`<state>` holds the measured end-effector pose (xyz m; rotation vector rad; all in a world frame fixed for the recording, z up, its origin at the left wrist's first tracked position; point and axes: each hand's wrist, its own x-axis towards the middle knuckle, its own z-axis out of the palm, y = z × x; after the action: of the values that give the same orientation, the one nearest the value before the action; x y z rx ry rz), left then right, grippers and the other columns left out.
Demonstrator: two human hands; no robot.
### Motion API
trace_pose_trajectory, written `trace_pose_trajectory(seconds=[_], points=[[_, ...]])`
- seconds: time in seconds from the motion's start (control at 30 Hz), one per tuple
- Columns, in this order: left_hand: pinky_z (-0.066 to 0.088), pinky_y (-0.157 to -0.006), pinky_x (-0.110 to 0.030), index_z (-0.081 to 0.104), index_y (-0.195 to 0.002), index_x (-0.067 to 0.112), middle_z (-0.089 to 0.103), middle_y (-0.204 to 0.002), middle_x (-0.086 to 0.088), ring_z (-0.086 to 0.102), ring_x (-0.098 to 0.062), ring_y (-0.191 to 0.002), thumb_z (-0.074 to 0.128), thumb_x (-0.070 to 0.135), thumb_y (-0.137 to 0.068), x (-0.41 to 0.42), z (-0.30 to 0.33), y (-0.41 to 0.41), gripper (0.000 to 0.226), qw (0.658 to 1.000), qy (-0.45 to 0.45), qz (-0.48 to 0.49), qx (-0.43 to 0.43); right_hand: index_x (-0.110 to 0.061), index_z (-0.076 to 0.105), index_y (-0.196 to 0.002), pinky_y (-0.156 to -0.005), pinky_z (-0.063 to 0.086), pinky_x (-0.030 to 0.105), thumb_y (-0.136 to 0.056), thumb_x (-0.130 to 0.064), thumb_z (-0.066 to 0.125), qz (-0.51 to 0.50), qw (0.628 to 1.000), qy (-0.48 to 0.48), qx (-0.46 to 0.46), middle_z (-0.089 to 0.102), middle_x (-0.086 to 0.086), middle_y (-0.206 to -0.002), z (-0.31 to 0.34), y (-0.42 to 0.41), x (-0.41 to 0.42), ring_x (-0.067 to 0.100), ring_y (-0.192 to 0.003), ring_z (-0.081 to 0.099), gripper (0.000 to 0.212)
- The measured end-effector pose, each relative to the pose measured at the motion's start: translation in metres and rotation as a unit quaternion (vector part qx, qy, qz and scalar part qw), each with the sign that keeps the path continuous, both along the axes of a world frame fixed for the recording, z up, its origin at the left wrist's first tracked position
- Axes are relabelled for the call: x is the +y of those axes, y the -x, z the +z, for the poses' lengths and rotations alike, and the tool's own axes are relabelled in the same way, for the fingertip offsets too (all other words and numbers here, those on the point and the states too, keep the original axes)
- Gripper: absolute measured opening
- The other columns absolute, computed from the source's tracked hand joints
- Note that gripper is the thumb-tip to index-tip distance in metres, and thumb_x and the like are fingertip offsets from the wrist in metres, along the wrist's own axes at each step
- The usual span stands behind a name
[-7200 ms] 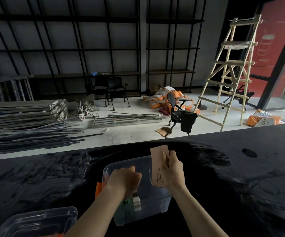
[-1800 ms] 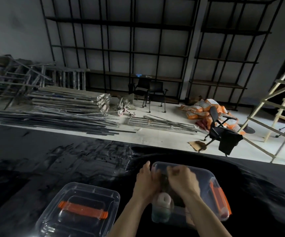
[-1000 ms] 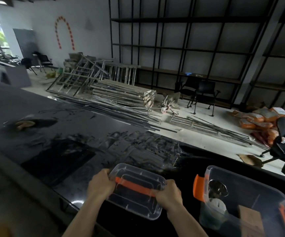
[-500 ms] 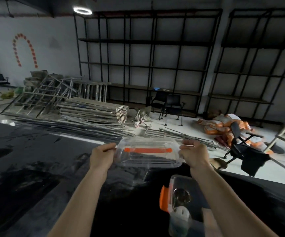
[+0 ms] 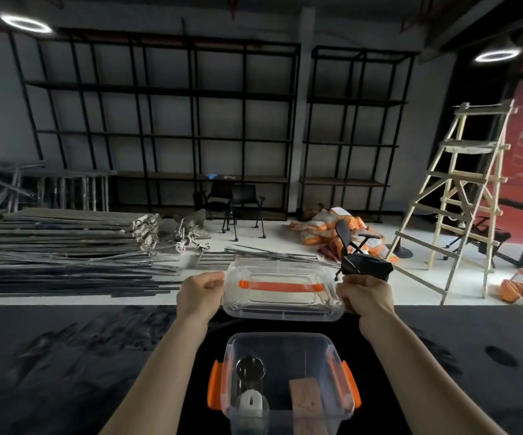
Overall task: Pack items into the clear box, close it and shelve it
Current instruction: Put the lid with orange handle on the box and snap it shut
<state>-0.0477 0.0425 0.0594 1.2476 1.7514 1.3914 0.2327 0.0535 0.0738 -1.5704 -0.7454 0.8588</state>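
The clear box [image 5: 280, 342] with orange side latches stands open on the black table, low in the middle of the view. Inside it I see a round metal piece [image 5: 250, 368], a white piece [image 5: 251, 400] and a brown cardboard piece [image 5: 305, 403]. The clear lid [image 5: 280, 288] with its orange handle hangs in the air above and beyond the box. My left hand [image 5: 199, 293] grips the lid's left end and my right hand [image 5: 365, 293] grips its right end.
The black table [image 5: 65, 356] spreads to both sides. Beyond it lie stacked metal bars [image 5: 65, 246], black chairs [image 5: 357, 255], orange sacks [image 5: 326, 227] and a wooden ladder [image 5: 461, 196]. Tall black shelving [image 5: 166, 120] lines the far wall.
Both hands have carried the lid from the left side to a spot above and beyond the open box. The view has turned right, so the box is centred below.
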Motion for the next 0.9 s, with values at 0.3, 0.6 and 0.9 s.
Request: trace_pose_trajectory(seconds=[0.3, 0.6, 0.9], points=[[0.044, -0.044, -0.013, 0.052, -0.141, 0.033, 0.055, -0.141, 0.011, 0.055, 0.002, -0.050, 0.055, -0.004, -0.084, -0.012, 0.020, 0.000, 0.069, 0.995, -0.067, -0.073, 0.004, -0.009, 0.071, -0.107, -0.068, 0.058, 0.038, -0.090, -0.020, 0.068, 0.069, 0.993, -0.079, 0.050, 0.074, 0.012, -0.097, 0.023, 0.001, -0.007, 0.025, -0.072, 0.064, 0.021], [0.051, -0.095, -0.039, 0.068, -0.096, 0.011, 0.071, -0.107, -0.010, 0.067, -0.027, -0.107, 0.057, 0.028, -0.096, -0.026, 0.024, 0.007, 0.020, 0.956, -0.068, -0.072, -0.277, -0.008, 0.071, -0.084, -0.064, 0.058, 0.028, -0.085, -0.033, 0.076, 0.065, 0.991, -0.072, 0.093, 0.066, 0.002, -0.061, 0.028, 0.008, -0.015, 0.013, -0.051, 0.063, 0.026], [0.051, -0.069, -0.028, 0.061, -0.110, 0.020, 0.068, -0.111, 0.003, 0.064, -0.012, -0.090, 0.089, 0.013, -0.066, -0.039, -0.013, -0.007, 0.052, 0.998, -0.005, -0.009, -0.058, -0.014, 0.078, -0.107, -0.096, 0.056, 0.041, -0.078, -0.019, 0.080, 0.049, 0.987, -0.006, -0.155, 0.078, 0.003, -0.094, -0.019, 0.018, -0.025, 0.027, -0.097, 0.072, 0.029]])
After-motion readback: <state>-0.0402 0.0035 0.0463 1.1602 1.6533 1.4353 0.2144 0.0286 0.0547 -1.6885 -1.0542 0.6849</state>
